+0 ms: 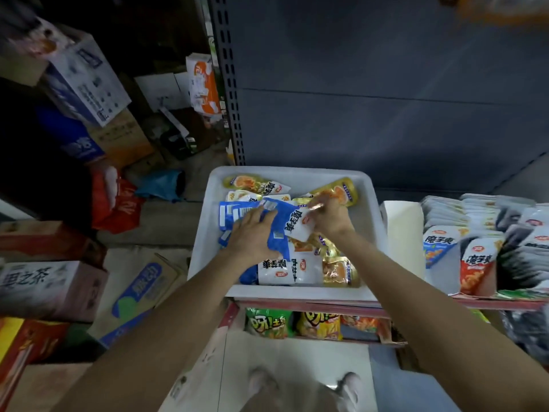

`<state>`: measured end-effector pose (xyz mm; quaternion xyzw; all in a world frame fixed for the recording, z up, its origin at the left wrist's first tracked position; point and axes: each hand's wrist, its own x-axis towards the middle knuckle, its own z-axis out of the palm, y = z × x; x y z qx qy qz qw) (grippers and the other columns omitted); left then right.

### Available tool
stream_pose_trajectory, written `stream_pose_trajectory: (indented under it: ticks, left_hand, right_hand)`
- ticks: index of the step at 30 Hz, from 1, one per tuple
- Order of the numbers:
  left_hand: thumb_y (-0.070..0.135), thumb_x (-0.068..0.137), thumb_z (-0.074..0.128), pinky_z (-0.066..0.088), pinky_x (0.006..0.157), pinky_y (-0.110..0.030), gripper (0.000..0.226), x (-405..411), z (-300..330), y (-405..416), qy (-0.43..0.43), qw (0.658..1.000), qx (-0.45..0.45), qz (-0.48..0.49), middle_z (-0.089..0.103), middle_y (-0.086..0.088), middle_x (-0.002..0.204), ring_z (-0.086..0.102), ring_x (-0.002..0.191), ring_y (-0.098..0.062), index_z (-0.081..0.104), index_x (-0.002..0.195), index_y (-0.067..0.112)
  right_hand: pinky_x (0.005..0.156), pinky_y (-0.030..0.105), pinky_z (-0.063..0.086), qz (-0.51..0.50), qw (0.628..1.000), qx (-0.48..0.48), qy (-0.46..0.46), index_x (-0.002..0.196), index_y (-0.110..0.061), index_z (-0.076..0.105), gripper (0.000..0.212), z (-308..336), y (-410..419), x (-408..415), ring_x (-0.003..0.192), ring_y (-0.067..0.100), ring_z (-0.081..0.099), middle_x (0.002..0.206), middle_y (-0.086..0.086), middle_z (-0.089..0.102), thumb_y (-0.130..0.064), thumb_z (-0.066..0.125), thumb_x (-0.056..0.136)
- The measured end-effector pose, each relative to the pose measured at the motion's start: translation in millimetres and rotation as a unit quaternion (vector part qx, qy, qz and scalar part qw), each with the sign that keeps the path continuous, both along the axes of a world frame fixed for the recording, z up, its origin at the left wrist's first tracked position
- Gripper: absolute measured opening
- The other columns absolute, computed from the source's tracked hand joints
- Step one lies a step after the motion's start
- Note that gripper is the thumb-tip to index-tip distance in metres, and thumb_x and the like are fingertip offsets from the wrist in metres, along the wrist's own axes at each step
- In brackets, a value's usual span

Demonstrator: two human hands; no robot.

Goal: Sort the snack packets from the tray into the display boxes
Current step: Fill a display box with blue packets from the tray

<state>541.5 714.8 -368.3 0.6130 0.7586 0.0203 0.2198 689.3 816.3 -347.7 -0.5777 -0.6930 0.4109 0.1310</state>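
Both hands were down in the white tray [205, 233], which sat on the shelf next to the display boxes [481, 248] at right. Left hand [252, 236] lay spread, fingers fairly straight, pressing on a blue packet [282, 224]. Right hand [329, 217] had fingers curled, pinching the white end of that same blue packet; a gold packet [341, 190] lay just behind it. More packets were loose in the tray: white ones [285, 270] near the front, gold ones at the back and right corner.

Step in hand, as I judge it: pulling one blue packet free of the pile. To do it well: hold the neighbours down with the flat left hand, lift with the right by the seam edge, not the belly, so it does not crush. Check the colour before dropping it, since the boxes at right looked grouped by flavour, blue-fronted and red-fronted [475, 263].

Writing: large black Chinese characters on the packets, likely 魔芋爽, with a small red oval logo, too small to read. A carton [44, 281] at left showed 果之茶 or similar; blurred. Green bags [267, 322] on the shelf below had yellow lettering that was not clear.
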Motion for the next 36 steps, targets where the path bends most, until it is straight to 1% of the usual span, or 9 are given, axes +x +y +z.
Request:
stream_pose_trajectory:
  ticks: [4, 8, 12, 15, 18, 22, 25, 28, 36]
  left_hand:
    - [0.024, 0.085, 0.067, 0.045, 0.095, -0.037, 0.041, 14.6, 19.9, 1.7, -0.083, 0.965, 0.248, 0.018, 0.054, -0.002, 0.125, 0.051, 0.117, -0.019, 0.056, 0.124, 0.016]
    - [0.018, 0.089, 0.061, 0.051, 0.07, -0.042, 0.009, 32.5, 44.1, 15.1, -0.121, 0.945, 0.299, 0.053, 0.066, -0.008, 0.089, 0.061, 0.082, -0.023, 0.062, 0.093, 0.01]
    - [0.017, 0.087, 0.065, 0.041, 0.054, -0.033, 0.029, 65.5, 63.5, 30.7, -0.194, 0.929, 0.308, 0.072, 0.052, 0.0, 0.056, 0.052, 0.055, -0.017, 0.046, 0.066, 0.017]
    - [0.016, 0.085, 0.067, 0.054, 0.065, -0.034, 0.008, 100.4, 71.1, 43.6, -0.29, 0.914, 0.274, 0.069, 0.069, -0.005, 0.076, 0.066, 0.07, -0.015, 0.064, 0.083, 0.009]
    - [0.014, 0.086, 0.066, 0.057, 0.072, -0.038, 0.017, 137.7, 79.7, 61.7, -0.345, 0.903, 0.25, 0.056, 0.071, -0.004, 0.091, 0.069, 0.079, -0.014, 0.062, 0.102, 0.009]
    - [0.009, 0.085, 0.065, 0.051, 0.074, -0.025, 0.017, 190.3, 95.2, 84.8, -0.365, 0.886, 0.284, 0.043, 0.068, -0.001, 0.09, 0.066, 0.079, -0.015, 0.057, 0.1, 0.009]
    - [0.008, 0.086, 0.064, 0.049, 0.071, -0.022, 0.01, 221.4, 98.6, 101.1, -0.344, 0.89, 0.294, 0.05, 0.068, -0.005, 0.086, 0.063, 0.078, -0.018, 0.059, 0.094, 0.006]
    - [0.01, 0.085, 0.065, 0.052, 0.072, -0.033, 0.008, 240.1, 90.7, 113.2, -0.334, 0.9, 0.277, 0.047, 0.07, -0.009, 0.087, 0.065, 0.079, -0.022, 0.059, 0.089, 0.01]
    - [0.013, 0.085, 0.066, 0.048, 0.068, -0.018, 0.01, 264.4, 78.5, 121.3, -0.284, 0.912, 0.288, 0.066, 0.069, -0.005, 0.084, 0.062, 0.075, -0.013, 0.06, 0.086, 0.006]
  right_hand:
    - [0.054, 0.028, 0.056, -0.031, 0.979, -0.082, 0.183, 0.088, -0.01, 0.058, 0.02, 33.6, -3.0, 9.7, 0.054, 0.015, 0.061, 0.071, 0.01, 0.064, 0.009, 0.052, 0.087]
    - [0.048, 0.019, 0.052, -0.049, 0.947, -0.127, 0.29, 0.084, -0.008, 0.059, 0.017, 65.7, -4.4, 33.3, 0.059, 0.009, 0.065, 0.077, 0.009, 0.063, -0.018, 0.051, 0.096]
    - [0.04, 0.017, 0.042, 0.008, 0.978, 0.009, 0.208, 0.078, -0.023, 0.06, 0.023, 83.8, 4.4, 78.3, 0.073, 0.015, 0.065, 0.077, 0.003, 0.063, -0.036, 0.051, 0.094]
    - [0.041, 0.022, 0.041, 0.04, 0.972, 0.067, 0.22, 0.076, -0.021, 0.061, 0.018, 95.3, 12.0, 116.3, 0.066, 0.01, 0.066, 0.072, 0.001, 0.063, -0.025, 0.056, 0.093]
    - [0.044, 0.024, 0.042, 0.04, 0.973, 0.114, 0.194, 0.075, -0.006, 0.058, 0.02, 100.2, 22.4, 156.0, 0.059, 0.007, 0.065, 0.065, 0.0, 0.061, -0.019, 0.059, 0.091]
    - [0.041, 0.013, 0.039, 0.005, 0.97, 0.157, 0.185, 0.067, 0.0, 0.049, 0.031, 104.6, 35.2, 205.8, 0.057, 0.015, 0.061, 0.066, 0.023, 0.054, -0.016, 0.06, 0.091]
    - [0.043, 0.007, 0.038, 0.0, 0.969, 0.155, 0.192, 0.061, -0.012, 0.044, 0.034, 103.0, 41.4, 236.3, 0.062, 0.02, 0.057, 0.067, 0.02, 0.053, -0.01, 0.058, 0.091]
    - [0.044, 0.016, 0.044, -0.003, 0.974, 0.145, 0.172, 0.065, -0.013, 0.049, 0.028, 90.7, 49.7, 257.9, 0.059, 0.011, 0.061, 0.065, 0.006, 0.057, -0.014, 0.059, 0.091]
    - [0.067, 0.043, 0.058, -0.014, 0.975, 0.142, 0.168, 0.067, -0.018, 0.05, 0.027, 67.7, 62.1, 282.2, 0.073, 0.017, 0.07, 0.066, -0.001, 0.062, -0.021, 0.059, 0.091]
